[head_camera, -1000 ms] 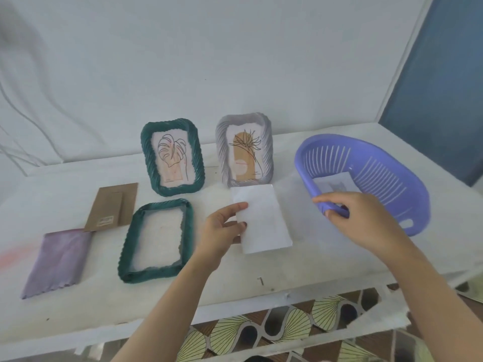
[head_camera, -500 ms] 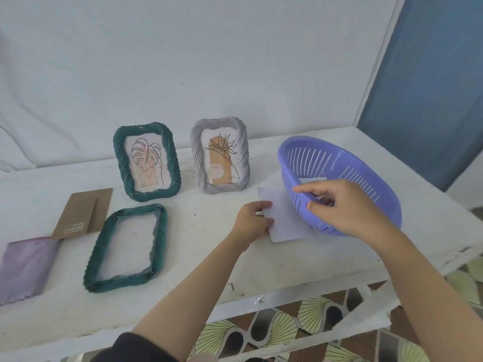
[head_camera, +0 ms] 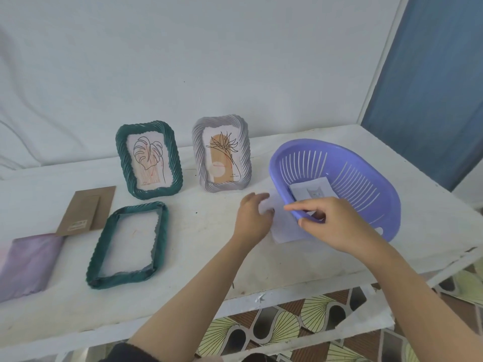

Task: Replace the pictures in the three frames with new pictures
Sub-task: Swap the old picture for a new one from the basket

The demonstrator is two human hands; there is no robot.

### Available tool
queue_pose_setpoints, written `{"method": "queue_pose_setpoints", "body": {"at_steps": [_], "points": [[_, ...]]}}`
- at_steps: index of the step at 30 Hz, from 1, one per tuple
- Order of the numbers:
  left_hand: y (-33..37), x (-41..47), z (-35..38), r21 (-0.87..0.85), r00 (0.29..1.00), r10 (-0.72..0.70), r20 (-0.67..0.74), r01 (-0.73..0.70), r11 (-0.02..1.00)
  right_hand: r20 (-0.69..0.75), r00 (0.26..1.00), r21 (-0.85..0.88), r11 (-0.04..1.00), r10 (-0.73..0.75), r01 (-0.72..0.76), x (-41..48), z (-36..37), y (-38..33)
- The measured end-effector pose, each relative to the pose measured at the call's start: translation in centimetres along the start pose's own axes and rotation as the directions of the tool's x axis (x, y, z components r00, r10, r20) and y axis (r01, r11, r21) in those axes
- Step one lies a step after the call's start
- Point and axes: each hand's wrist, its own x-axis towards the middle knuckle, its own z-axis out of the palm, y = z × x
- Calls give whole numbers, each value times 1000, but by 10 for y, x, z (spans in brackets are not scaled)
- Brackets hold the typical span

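A purple slotted basket is tilted up on its near rim, gripped by my right hand. Inside it lies a picture with a grey cat. My left hand holds a white sheet whose right part lies under the lifted basket. Upright at the back stand a green frame with a leaf drawing and a grey frame with a flower drawing. A second green frame lies flat with nothing in it, its brown backing board to its left.
A folded lilac cloth lies at the left edge of the white table. The table's front edge runs just below my forearms, with patterned floor tiles beneath. A blue panel stands at the far right.
My left hand has carried the white sheet rightward and slid it under the basket. My right hand has kept its grip on the basket rim, tilting it up.
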Motion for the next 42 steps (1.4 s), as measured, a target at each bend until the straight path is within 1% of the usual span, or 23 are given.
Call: {"method": "queue_pose_setpoints", "body": {"at_steps": [1, 3, 5, 6, 7, 8, 10, 12, 14, 16, 17, 19, 21, 24, 28, 32, 35, 37, 39, 41, 42], "points": [[2, -2, -2, -20, 997, 57, -57, -58, 998, 9, 1000, 25, 1000, 2, -2, 0, -1, 0], [9, -7, -7, -123, 983, 146, -108, -159, 980, -7, 1000, 135, 990, 29, -28, 1, -5, -1], [16, -10, -13, -163, 966, 238, -105, -253, 954, -45, 996, 252, 966, 79, -65, 6, -12, 2], [17, -11, -15, -153, 954, 286, -89, -297, 943, -71, 992, 269, 959, 109, -86, 10, -16, 4], [19, -11, -16, -133, 945, 323, -57, -328, 935, -98, 985, 248, 962, 142, -114, 15, -20, 8], [20, -11, -16, -101, 938, 345, -23, -345, 933, -116, 978, 190, 970, 175, -151, 21, -24, 14], [20, -9, -14, 3, 931, 362, 39, -363, 932, -100, 960, -8, 965, 261, -263, 37, -30, 29], [22, -9, -12, 64, 930, 359, 72, -364, 929, -24, 928, -227, 902, 373, -368, 51, -33, 43], [22, -10, -13, 61, 930, 361, 67, -365, 929, 65, 878, -399, 819, 474, -412, 59, -33, 48], [21, -10, -14, 50, 932, 357, 64, -360, 932, 118, 833, -511, 752, 541, -417, 62, -30, 48], [20, -10, -14, 45, 932, 355, 69, -358, 932, 123, 818, -539, 730, 561, -420, 62, -29, 48], [19, -9, -13, 33, 934, 351, 71, -354, 935, 86, 812, -528, 717, 578, -455, 62, -27, 50], [19, -10, -11, 19, 936, 345, 70, -348, 937, 11, 828, -431, 749, 561, -502, 62, -27, 55], [19, -10, -10, 10, 937, 343, 75, -344, 939, -118, 864, -294, 814, 490, -501, 61, -30, 62], [20, -10, -11, 7, 939, 333, 81, -335, 942, -258, 886, -270, 852, 386, -450, 56, -34, 62], [23, -11, -13, 31, 944, 319, 87, -322, 946, -432, 842, -212, 871, 324, -443, 50, -38, 57], [26, -12, -15, 58, 946, 313, 83, -319, 946, -532, 806, -225, 874, 260, -430, 43, -40, 50], [30, -13, -17, 60, 942, 328, 74, -332, 941, -564, 799, -185, 910, 210, -370, 39, -40, 45], [35, -14, -19, 25, 923, 381, 48, -383, 924, -555, 815, -85, 963, 168, -256, 35, -38, 38], [44, -17, -20, -108, 917, 398, 21, -393, 913, -530, 843, -12, 993, 93, -117, 29, -33, 26], [51, -19, -21, -209, 930, 367, 23, -354, 912, -517, 855, 9, 999, 38, -39, 26, -30, 19]]}}
